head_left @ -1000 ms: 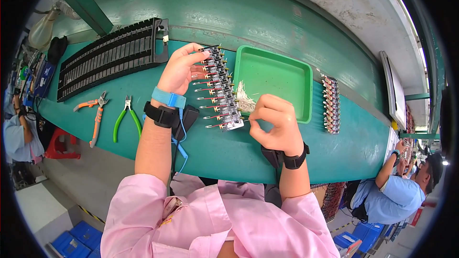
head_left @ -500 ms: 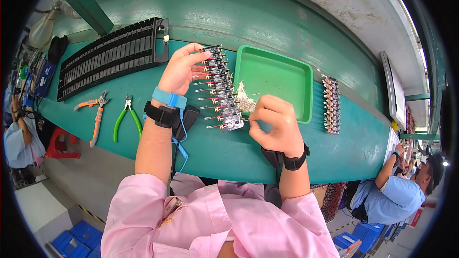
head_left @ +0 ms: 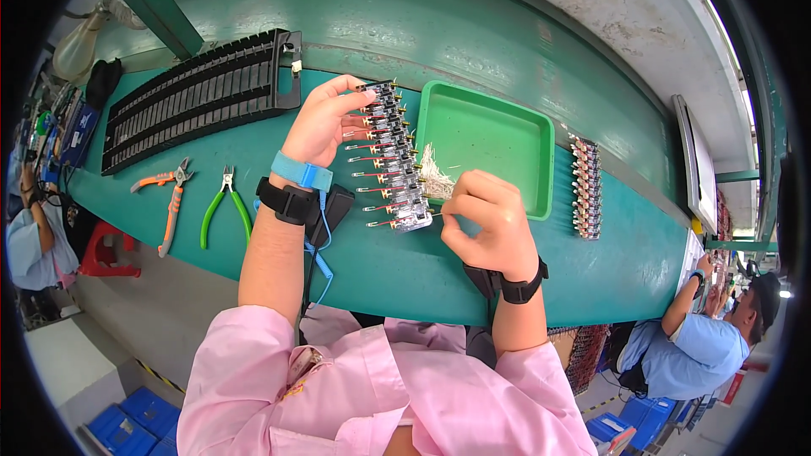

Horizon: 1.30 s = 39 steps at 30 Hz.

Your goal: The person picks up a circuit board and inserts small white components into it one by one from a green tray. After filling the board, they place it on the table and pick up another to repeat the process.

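My left hand grips the far end of a row of clear plastic parts joined side by side. Thin red-wired glass tips stick out along its left side, brass-coloured pins along its right. At the row's near end, my right hand is closed in a pinch. A thin pale stick shows between its fingertips and the row; whether it touches the row I cannot tell. Beside the row, a green tray holds a pile of thin white sticks in its near left corner.
At the left lie a long black slotted rack, orange-handled cutters and green-handled pliers. A second row of clear parts lies right of the tray. A blue coiled cord hangs from my left wrist. A co-worker sits at the right.
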Each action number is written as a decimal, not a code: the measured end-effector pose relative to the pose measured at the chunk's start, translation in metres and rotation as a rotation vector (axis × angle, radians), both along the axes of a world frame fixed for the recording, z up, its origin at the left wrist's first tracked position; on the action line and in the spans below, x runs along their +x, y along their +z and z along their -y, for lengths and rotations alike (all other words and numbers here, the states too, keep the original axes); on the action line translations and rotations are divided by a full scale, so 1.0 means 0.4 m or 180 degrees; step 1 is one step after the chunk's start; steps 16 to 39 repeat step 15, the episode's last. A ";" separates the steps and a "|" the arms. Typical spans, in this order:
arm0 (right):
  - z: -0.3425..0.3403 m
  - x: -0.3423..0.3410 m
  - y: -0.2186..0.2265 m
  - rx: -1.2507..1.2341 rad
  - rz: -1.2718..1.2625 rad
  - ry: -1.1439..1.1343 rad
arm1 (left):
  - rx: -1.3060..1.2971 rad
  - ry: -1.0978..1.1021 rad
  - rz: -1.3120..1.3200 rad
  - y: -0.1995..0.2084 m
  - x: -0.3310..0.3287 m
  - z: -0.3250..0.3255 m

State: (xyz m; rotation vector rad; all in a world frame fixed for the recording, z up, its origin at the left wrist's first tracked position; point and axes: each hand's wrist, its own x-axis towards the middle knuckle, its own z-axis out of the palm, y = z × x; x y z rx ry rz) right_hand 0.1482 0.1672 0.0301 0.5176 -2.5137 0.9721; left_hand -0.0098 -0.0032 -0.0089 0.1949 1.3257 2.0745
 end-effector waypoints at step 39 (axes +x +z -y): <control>0.006 0.002 0.008 0.0176 -0.0057 -0.0056 | 0.0051 0.0016 0.0055 0.009 0.004 -0.002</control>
